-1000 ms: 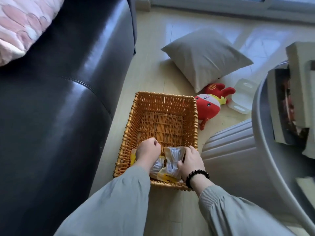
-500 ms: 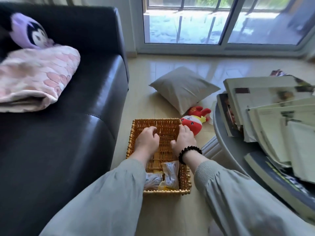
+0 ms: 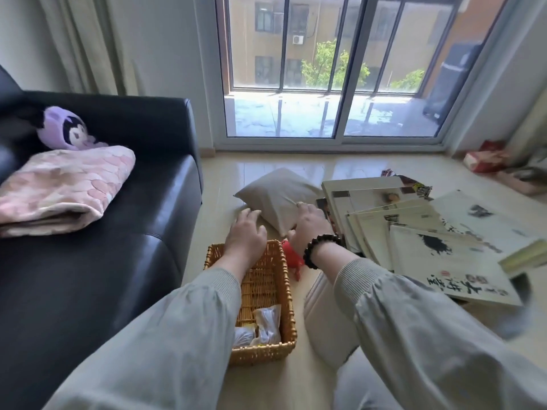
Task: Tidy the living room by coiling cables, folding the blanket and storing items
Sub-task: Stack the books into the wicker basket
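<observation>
Item: grey cushion (image 3: pixel 275 196), lying on the floor beyond the wicker basket (image 3: pixel 287 291). Judged light, soft and yielding, so it is best pinched at a corner. Left hand (image 3: pixel 245 235) is hovering slack, holding nothing. Right hand (image 3: pixel 312 224) is meeting the cushion's near edge, grasp not discernible.

The left sofa (image 3: pixel 118 261) is black, smooth and glossy, probably leather. The blanket (image 3: pixel 65 184) on it is soft pink plush cloth. The near basket (image 3: pixel 287 297) is rough woven wicker, holding clear plastic bags (image 3: pixel 268 321). The far cushion (image 3: pixel 275 196) is matt grey cloth; the floor (image 3: pixel 340 170) shines.
</observation>
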### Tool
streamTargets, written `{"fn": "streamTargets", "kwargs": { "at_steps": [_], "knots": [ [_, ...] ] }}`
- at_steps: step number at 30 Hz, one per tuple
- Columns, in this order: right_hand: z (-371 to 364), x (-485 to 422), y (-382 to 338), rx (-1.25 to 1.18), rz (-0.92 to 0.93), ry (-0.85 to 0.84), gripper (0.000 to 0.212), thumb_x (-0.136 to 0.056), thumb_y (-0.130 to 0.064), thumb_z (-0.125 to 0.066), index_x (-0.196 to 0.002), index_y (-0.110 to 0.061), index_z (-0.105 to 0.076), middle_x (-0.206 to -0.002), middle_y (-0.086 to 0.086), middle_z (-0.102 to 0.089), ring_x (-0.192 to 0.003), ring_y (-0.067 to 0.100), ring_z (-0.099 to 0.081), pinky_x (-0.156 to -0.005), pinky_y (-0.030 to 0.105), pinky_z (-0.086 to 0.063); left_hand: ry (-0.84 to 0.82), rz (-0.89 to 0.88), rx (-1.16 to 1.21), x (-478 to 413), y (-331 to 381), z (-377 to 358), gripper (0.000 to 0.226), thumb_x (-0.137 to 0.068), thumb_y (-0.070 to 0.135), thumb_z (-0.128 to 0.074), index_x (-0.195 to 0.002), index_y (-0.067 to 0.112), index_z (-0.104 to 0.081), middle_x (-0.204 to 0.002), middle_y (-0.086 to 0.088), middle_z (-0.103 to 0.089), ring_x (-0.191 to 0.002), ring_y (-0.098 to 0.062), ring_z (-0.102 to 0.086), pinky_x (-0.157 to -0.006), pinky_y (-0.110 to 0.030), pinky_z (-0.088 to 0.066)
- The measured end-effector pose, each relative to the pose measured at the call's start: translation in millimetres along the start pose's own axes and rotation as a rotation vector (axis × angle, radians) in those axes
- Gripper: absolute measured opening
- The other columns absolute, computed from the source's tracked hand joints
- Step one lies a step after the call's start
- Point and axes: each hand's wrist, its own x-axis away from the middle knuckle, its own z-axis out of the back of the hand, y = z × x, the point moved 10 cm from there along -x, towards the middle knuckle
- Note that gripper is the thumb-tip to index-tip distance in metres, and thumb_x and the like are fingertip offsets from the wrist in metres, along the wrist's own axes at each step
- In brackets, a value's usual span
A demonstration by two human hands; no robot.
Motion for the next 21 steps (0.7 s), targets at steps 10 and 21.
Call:
{"fn": "streamTargets", "kwargs": {
  "at_steps": [10, 21],
  "knots": [
    [55, 41, 90, 0.106, -0.119, -0.002, 0.067, -0.09, -0.028, -0.056, -0.145, -0.01, -0.023, -0.146, 0.008, -0.032, -0.136, 0.024, -0.028, -0.114, 0.039, -0.024, -0.093, -0.116, 0.008, 20, 92, -39, 0.048, -0.101, 0.019, -0.042, -0.148, 0.013, -0.033, -0.158, -0.006, -0.022, -0.145, -0.023, -0.021, -0.117, -0.039, -0.02],
    [75, 70, 191, 0.144, -0.325, -0.036, 0.061, -0.093, -0.025, -0.05, -0.145, -0.008, -0.024, -0.148, 0.01, -0.031, -0.137, 0.025, -0.028, -0.114, 0.04, -0.026, -0.27, -0.203, -0.019, 34, 141, -103, 0.047, -0.101, 0.02, -0.041, -0.146, 0.009, -0.036, -0.156, -0.008, -0.026, -0.142, -0.026, -0.026, -0.116, -0.038, -0.023]
  ]
}}
